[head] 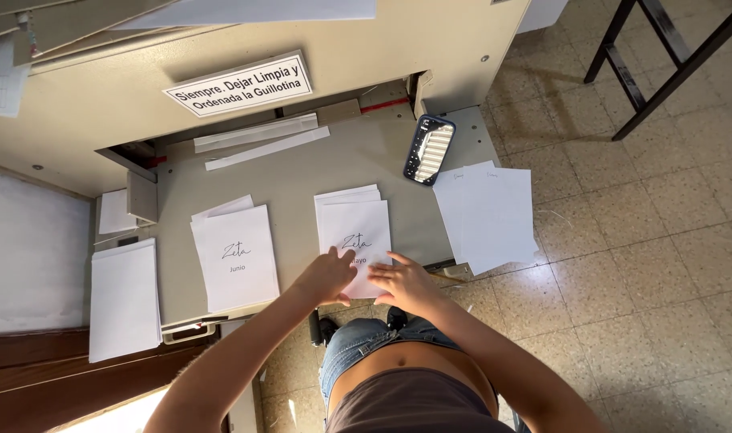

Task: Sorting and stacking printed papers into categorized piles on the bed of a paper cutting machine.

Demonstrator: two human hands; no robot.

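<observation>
Left hand: your left hand (327, 277) lies flat and open, palm down, on the near left corner of the middle stack of sheets (354, 232), fingers spread over the paper
Right hand: your right hand (406, 282) rests open on the near right corner of the same stack, fingers pointing left toward your other hand; the two hands are just beside each other, and neither one is closed around anything
Middle stack: white sheets in upright format, the top one bearing a handwritten-style line with a smaller printed word under it, partly covered by your fingers; sheets further down poke out unevenly at the far edge
Where it sits: on the grey cutter table (302, 164), near its front edge, right in front of you
Left stack (235, 256): a similar white pile with the same kind of lettering, well to the left of your hands, its lower sheets fanned out at the far left corner
Right pile (488, 212): plain-looking white sheets hanging over the right edge of the table
Phone (428, 150): dark, lying on the table far right of the middle stack
Paper strips (258, 138): narrow white offcuts at the far side, by the cutter's slot
Side pile (124, 298): blank white sheets on the ledge at the far left
</observation>
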